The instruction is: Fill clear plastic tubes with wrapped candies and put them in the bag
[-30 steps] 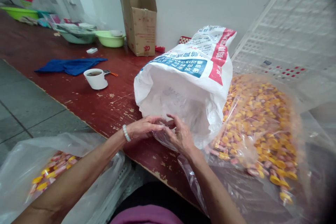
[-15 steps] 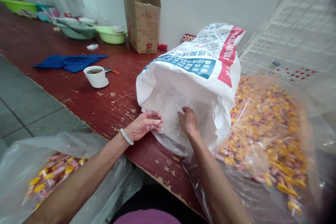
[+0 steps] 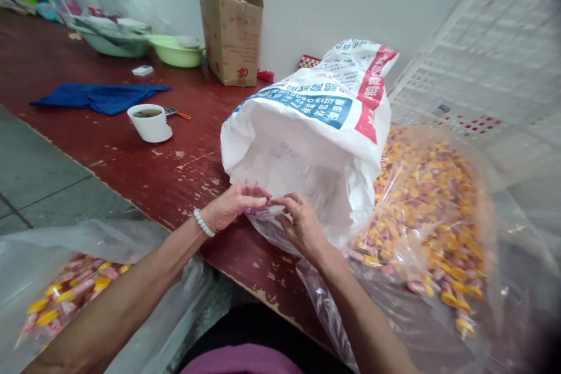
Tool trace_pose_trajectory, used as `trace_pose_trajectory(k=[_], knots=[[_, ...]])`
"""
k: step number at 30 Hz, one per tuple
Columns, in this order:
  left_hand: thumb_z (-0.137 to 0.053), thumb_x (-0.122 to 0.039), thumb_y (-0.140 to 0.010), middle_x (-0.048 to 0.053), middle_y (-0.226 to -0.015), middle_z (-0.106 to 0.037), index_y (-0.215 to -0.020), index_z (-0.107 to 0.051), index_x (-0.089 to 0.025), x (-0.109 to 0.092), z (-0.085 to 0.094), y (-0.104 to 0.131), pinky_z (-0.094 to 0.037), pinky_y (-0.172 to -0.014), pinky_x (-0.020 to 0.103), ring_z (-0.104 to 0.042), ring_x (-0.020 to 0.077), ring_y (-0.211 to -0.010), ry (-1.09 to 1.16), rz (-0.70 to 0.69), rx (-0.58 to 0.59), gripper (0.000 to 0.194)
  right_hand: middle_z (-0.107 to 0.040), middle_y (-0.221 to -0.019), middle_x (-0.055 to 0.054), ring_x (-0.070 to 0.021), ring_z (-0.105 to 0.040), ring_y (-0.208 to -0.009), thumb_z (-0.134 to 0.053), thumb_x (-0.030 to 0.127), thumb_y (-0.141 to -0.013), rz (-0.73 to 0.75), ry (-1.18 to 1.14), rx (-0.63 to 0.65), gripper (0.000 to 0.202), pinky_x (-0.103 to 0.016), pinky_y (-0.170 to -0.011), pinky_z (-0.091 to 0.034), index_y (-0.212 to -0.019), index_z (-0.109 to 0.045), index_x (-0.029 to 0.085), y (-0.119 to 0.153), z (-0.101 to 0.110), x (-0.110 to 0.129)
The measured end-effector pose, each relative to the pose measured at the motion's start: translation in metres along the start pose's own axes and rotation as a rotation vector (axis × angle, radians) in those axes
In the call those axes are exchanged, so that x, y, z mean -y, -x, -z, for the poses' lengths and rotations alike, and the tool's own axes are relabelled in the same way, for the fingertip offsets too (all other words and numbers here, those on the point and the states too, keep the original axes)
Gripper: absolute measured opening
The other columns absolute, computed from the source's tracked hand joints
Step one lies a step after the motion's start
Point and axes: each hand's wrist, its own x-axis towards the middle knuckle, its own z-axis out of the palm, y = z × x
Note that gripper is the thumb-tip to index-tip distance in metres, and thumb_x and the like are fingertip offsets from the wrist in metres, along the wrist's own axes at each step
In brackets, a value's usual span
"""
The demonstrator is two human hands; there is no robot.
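Note:
My left hand (image 3: 239, 204), with a pale bead bracelet at the wrist, has its fingers closed on small clear plastic pieces. The fingertips of my right hand (image 3: 300, 222) meet it at the mouth of a white woven sack (image 3: 366, 93) lying on the red table (image 3: 193, 169). Right thumb and fingers are pinched together; whatever lies between them is too small to make out. To the right, a clear bag holds many yellow-capped pink pieces (image 3: 429, 204). More such pieces (image 3: 74, 286) lie in a plastic bag at the lower left.
A white cup (image 3: 150, 125) of dark liquid and a blue cloth (image 3: 100, 96) are on the left part of the table. Behind stand a cardboard box (image 3: 239, 35) and green basins (image 3: 175, 52). A white plastic crate (image 3: 491, 70) leans at the right.
My right hand has come out of the sack's mouth and moved left to meet my left hand. The camera view has shifted slightly.

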Motion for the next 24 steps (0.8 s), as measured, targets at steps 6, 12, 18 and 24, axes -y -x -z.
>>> trace_pose_trajectory(k=[6, 12, 18, 24], knots=[[-0.074, -0.019, -0.068, 0.013, -0.097, -0.066, -0.108, -0.06, -0.013, 0.008, 0.013, 0.003, -0.051, -0.063, 0.031, -0.065, 0.0199, -0.069, 0.081, 0.258, 0.248, 0.043, -0.066, -0.094, -0.001, -0.0119, -0.062, -0.078, -0.056, 0.011, -0.074, -0.192, -0.006, 0.096, 0.033, -0.024, -0.072, -0.05, -0.105, -0.058, 0.021, -0.039, 0.003, -0.004], [-0.072, -0.011, -0.068, 0.008, -0.095, -0.064, -0.105, -0.062, -0.014, 0.019, 0.013, 0.004, -0.053, -0.077, 0.045, -0.066, 0.0276, -0.083, 0.387, 0.252, 0.155, 0.038, -0.055, -0.111, -0.027, -0.033, -0.055, -0.105, -0.053, 0.003, -0.07, -0.531, 0.282, -0.073, 0.033, -0.046, -0.088, -0.042, -0.103, -0.056, 0.003, -0.076, 0.015, -0.056], [-0.071, -0.006, -0.067, 0.011, -0.1, -0.063, -0.106, -0.061, -0.012, 0.022, 0.011, 0.004, -0.053, -0.069, 0.033, -0.066, 0.0243, -0.081, 0.383, 0.168, 0.044, 0.041, -0.06, -0.093, -0.021, -0.03, -0.059, -0.09, -0.054, 0.011, -0.072, -0.602, 0.247, -0.09, 0.031, -0.043, -0.079, -0.044, -0.103, -0.056, 0.005, -0.063, 0.019, -0.07], [-0.074, -0.005, -0.063, 0.011, -0.095, -0.065, -0.106, -0.062, -0.011, 0.023, 0.004, 0.002, -0.052, -0.07, 0.032, -0.065, 0.0202, -0.075, 0.322, 0.125, -0.023, 0.045, -0.061, -0.094, -0.005, -0.0148, -0.057, -0.084, -0.055, 0.031, -0.077, -0.424, -0.158, -0.142, 0.03, -0.028, -0.077, -0.045, -0.105, -0.055, 0.017, -0.042, 0.025, -0.036]])
